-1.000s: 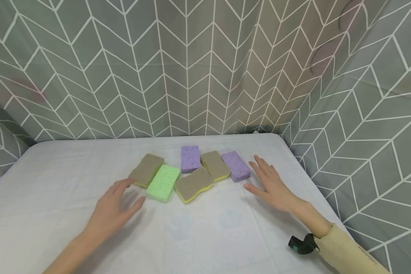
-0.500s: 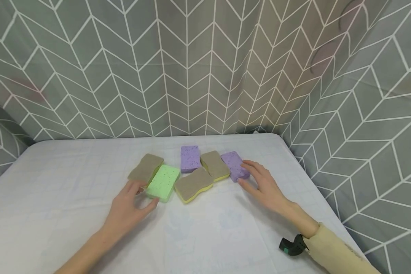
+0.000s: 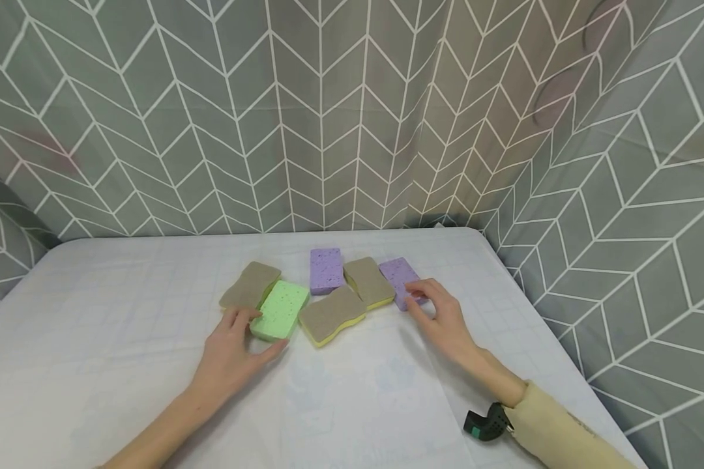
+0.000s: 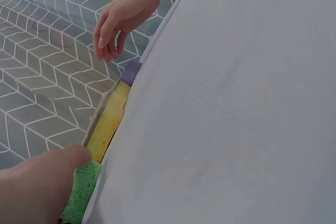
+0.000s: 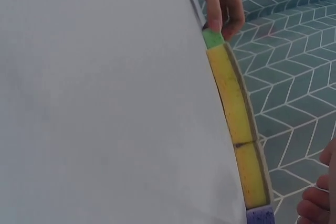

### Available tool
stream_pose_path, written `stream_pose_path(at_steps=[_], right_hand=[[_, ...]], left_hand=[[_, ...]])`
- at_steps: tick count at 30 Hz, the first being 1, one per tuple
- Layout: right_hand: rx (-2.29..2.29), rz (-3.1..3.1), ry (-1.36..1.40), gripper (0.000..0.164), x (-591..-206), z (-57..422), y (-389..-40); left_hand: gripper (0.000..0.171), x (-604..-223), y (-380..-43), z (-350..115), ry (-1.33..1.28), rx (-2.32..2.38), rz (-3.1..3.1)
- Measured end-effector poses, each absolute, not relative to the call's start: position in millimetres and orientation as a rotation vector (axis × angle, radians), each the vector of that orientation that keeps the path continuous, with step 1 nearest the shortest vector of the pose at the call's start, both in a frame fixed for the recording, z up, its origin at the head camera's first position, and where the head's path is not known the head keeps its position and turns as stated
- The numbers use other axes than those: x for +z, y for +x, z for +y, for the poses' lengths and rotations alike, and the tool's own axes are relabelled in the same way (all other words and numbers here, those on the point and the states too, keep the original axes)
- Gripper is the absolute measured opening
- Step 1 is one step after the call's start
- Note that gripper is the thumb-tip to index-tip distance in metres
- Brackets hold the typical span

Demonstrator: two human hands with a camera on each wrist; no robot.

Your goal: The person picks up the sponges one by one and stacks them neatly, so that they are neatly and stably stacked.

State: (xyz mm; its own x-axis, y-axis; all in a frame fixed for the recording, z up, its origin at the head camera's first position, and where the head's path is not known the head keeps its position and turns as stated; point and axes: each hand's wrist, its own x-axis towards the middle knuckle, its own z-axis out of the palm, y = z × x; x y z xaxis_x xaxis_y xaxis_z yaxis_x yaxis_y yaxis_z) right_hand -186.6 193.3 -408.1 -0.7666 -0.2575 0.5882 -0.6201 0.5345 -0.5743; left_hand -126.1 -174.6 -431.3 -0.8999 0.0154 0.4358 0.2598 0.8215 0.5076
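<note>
In the head view, my left hand reaches round the near end of a light green sponge. Its fingertips lie by the sponge's left edge and the thumb is at the near right corner; a firm pinch is not visible. My right hand is bent over a purple sponge, hiding part of it. Seen from the left wrist, the right hand hangs above the purple sponge, apart from it, fingers loosely bent.
Between the hands lie two scouring sponges with grey-brown tops and yellow sides, the front one and the back one. Another purple sponge stands behind; a third scouring sponge is at left. Patterned curtains border the white-covered table.
My left hand has moved right to the green sponge's near end. My right hand has moved left over the right purple sponge, its fingers bending more. The sponges stay in place.
</note>
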Motion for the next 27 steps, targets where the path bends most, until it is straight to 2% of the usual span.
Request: stream_pose_path(at_steps=[7, 15, 27], right_hand=[[1.189, -2.315, 0.728, 0.015, -417, 178, -183], [1.223, -2.223, 0.83, 0.016, -425, 151, -173], [1.31, -2.327, 0.799, 0.015, -400, 131, -146]], left_hand=[[0.06, -433, -127, -172, -0.19, -0.781, -2.557], [0.057, -434, -127, -173, -0.172, -0.858, -2.521], [0.053, -436, -128, -174, -0.158, -0.905, -2.46]])
